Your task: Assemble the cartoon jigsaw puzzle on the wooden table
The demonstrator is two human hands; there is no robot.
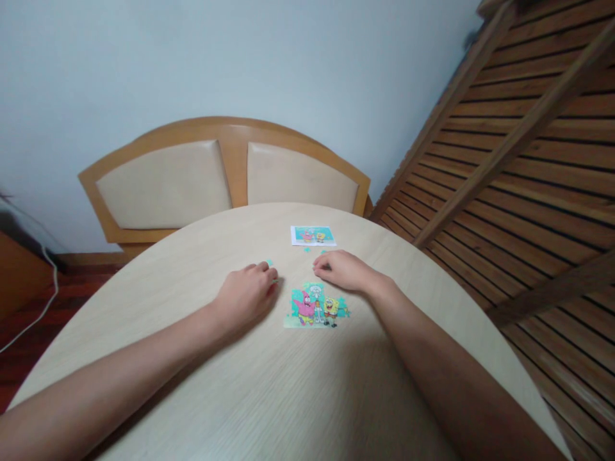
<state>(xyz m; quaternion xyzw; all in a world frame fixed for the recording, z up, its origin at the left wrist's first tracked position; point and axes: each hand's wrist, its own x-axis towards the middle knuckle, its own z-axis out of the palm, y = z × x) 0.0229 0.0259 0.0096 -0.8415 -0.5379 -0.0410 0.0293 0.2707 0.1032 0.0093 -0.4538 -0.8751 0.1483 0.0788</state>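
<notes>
A partly assembled jigsaw puzzle (pixel 307 307) with cartoon figures on a turquoise ground lies flat on the round table, its upper and right edges uneven. To its left, my left hand (pixel 247 288) is closed, and a small jigsaw piece (pixel 275 280) shows at its fingertips. Just beyond that hand lies another turquoise piece (pixel 270 262). My right hand (pixel 343 270) rests above the puzzle's right side with its fingers drawn together; what they hold, if anything, is hidden. Loose pieces (pixel 307 250) lie past its fingertips, near the picture card.
A white-bordered picture card (pixel 314 236) showing the same figures lies toward the far side of the pale wooden table (pixel 230 397). Behind the table stands a padded bench back (pixel 235 160) against the wall. Slatted wood (pixel 528 147) rises on the right. A white cable (pixel 48 301) hangs at left.
</notes>
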